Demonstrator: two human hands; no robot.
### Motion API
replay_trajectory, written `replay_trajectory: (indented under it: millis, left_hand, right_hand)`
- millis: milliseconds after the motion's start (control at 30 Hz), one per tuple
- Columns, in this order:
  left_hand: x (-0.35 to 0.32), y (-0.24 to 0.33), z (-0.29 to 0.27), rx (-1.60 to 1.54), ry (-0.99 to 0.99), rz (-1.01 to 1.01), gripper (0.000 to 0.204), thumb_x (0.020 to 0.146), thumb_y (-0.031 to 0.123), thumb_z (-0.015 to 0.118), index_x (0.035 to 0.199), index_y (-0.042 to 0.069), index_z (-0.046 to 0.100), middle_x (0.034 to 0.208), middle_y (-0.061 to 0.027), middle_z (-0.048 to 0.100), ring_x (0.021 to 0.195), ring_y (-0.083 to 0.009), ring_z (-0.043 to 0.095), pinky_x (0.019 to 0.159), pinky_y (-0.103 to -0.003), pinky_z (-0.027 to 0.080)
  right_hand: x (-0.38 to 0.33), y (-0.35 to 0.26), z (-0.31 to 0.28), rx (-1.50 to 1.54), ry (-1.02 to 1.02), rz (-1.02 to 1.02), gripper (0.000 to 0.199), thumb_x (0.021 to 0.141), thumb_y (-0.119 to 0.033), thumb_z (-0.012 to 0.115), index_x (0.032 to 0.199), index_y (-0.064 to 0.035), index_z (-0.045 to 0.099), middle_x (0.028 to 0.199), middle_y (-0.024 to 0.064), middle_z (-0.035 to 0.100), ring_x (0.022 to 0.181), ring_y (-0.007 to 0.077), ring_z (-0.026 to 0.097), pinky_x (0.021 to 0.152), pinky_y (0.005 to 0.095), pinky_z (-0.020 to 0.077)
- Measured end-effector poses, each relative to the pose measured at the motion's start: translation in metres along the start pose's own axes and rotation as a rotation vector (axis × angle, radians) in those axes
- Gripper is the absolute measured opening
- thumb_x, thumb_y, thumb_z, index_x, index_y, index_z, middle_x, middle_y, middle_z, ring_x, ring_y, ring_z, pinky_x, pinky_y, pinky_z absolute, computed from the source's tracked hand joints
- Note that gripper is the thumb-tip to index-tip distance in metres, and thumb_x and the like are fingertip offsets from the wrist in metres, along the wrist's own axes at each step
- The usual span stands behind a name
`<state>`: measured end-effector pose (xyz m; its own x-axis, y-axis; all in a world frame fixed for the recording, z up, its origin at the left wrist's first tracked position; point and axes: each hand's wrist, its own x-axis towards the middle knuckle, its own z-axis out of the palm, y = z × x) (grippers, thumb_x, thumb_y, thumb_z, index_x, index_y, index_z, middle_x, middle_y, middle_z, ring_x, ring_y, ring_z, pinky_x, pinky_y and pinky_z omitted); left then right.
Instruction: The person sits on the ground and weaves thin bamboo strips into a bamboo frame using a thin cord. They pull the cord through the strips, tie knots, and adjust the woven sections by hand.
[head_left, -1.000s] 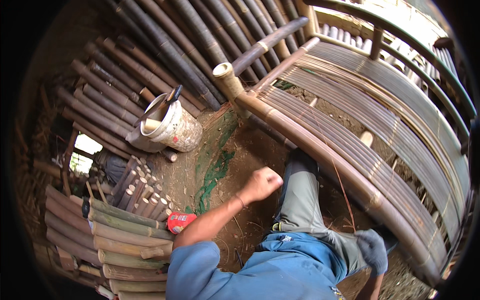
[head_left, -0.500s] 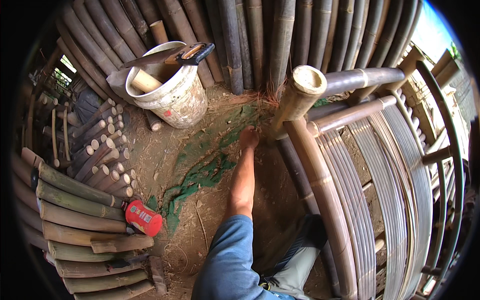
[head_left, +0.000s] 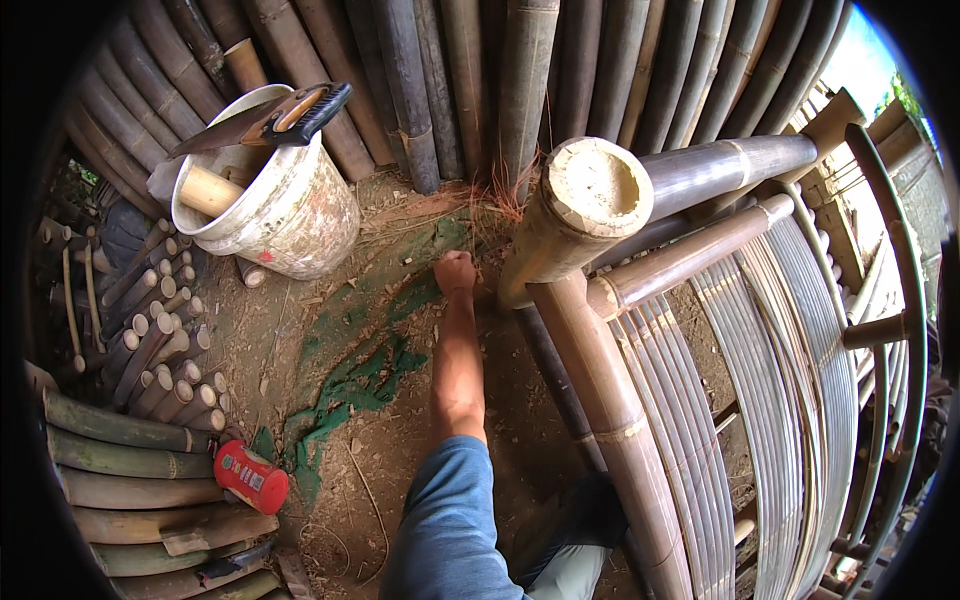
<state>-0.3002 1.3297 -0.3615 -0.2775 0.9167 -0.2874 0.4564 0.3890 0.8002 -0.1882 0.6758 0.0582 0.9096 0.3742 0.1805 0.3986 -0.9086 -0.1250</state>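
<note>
My left hand (head_left: 455, 273) reaches forward over the dirt floor, its fingers curled closed. Whatever they hold, if anything, is too small to make out. Just beyond it, thin reddish strands (head_left: 497, 205) lie at the foot of the upright bamboo poles. To the right of my hand stands a bamboo bench frame, its thick post (head_left: 598, 190) showing a pale cut top. Flat strips (head_left: 690, 410) run along the frame. Torn green cloth (head_left: 370, 385) is spread on the soil left of my forearm. My right hand is out of view.
Dark bamboo poles (head_left: 530, 90) line the back. A stained white bucket (head_left: 310, 220) at the far left has a handsaw (head_left: 290, 115) across its rim and a bamboo piece inside. Cut bamboo lengths (head_left: 150, 490) are stacked at left beside a red container (head_left: 250, 478).
My view has shifted, so the bucket, bamboo stacks and cloth sit farther left and lower. The bench post looks larger. My left hand stays closed near the floor, with little movement.
</note>
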Motion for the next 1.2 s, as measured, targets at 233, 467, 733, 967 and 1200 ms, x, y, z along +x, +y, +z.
replay_trajectory:
  millis: [233, 467, 733, 967, 1200]
  left_hand:
    - [-0.154, 0.035, -0.152, -0.473, -0.313, 0.267, 0.025, 0.095, 0.028, 0.066, 0.104, 0.005, 0.07, 0.076, -0.0004, 0.062, 0.069, -0.0081, 0.058, 0.054, -0.027, 0.045]
    - [-0.437, 0.09, -0.286, -0.316, -1.301, 1.295, 0.009, 0.09, 0.01, 0.067, 0.088, 0.003, 0.063, 0.091, -0.0105, 0.062, 0.085, -0.0268, 0.065, 0.074, -0.036, 0.054]
    - [-0.621, 0.053, -0.313, -0.248, -2.066, 1.412, 0.014, 0.086, 0.012, 0.063, 0.081, 0.002, 0.054, 0.089, -0.013, 0.053, 0.086, -0.0307, 0.058, 0.075, -0.04, 0.049]
    - [-0.594, 0.041, -0.268, -0.743, -1.79, -0.072, 0.084, 0.094, 0.064, 0.053, 0.151, 0.007, 0.03, 0.146, -0.0131, 0.045, 0.133, -0.0269, 0.049, 0.109, -0.043, 0.041]
    - [-0.465, 0.09, -0.231, -1.309, -1.136, -0.555, 0.024, 0.103, 0.025, 0.048, 0.098, 0.007, 0.063, 0.066, 0.0024, 0.051, 0.058, -0.0101, 0.053, 0.057, -0.026, 0.051]
  right_hand:
    - [-0.013, -0.006, 0.002, 0.142, 0.013, 0.031, 0.034, 0.091, -0.023, 0.067, 0.121, -0.0067, 0.06, 0.11, 0.0183, 0.062, 0.101, 0.0348, 0.06, 0.095, 0.0471, 0.0478]
    - [-0.029, -0.021, 0.012, 1.149, -0.568, 0.271, 0.052, 0.093, -0.04, 0.062, 0.131, -0.0049, 0.054, 0.122, 0.0217, 0.059, 0.113, 0.0359, 0.056, 0.102, 0.0489, 0.0432]
    - [-0.018, -0.026, -0.034, 1.721, -1.298, 0.277, 0.058, 0.094, -0.036, 0.064, 0.136, 0.002, 0.05, 0.081, 0.0115, 0.062, 0.064, 0.0171, 0.058, 0.058, 0.0321, 0.0485]
    - [-0.071, 0.092, -0.104, 1.186, -0.71, 0.292, 0.017, 0.096, -0.014, 0.06, 0.094, -0.0006, 0.069, 0.059, -0.002, 0.051, 0.047, 0.0054, 0.043, 0.044, 0.0236, 0.0353]
    - [-0.148, 0.236, -0.087, 0.812, -0.217, 0.293, 0.013, 0.095, -0.01, 0.059, 0.09, -0.0022, 0.068, 0.069, -0.0027, 0.055, 0.057, 0.005, 0.045, 0.052, 0.0233, 0.0372]
